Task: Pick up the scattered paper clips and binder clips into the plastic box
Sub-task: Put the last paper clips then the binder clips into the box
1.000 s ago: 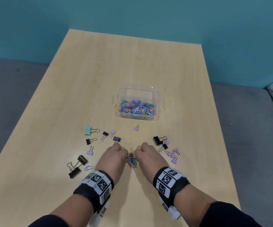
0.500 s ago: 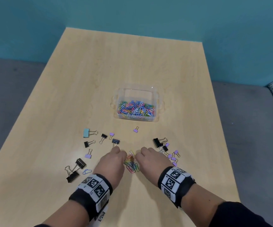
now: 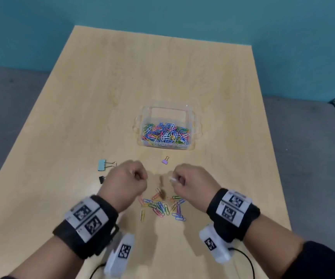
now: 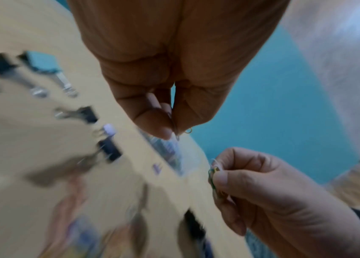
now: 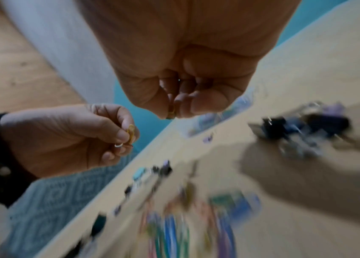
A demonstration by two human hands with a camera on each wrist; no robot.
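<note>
A: Both hands are above the table, fists curled. The left hand pinches a few paper clips between thumb and fingertips.

B: The right hand likewise has its thumb and forefinger clamped on a small bunch of clips, white and green showing.

A: Below and between them lies the loose pile of coloured paper clips, flat on the wood.

B: The plastic box sits beyond the hands, mid-table, with its near half full of clips.

A: A purple binder clip lies just short of the box; a teal binder clip and a small black binder clip lie left of the left hand.
</note>
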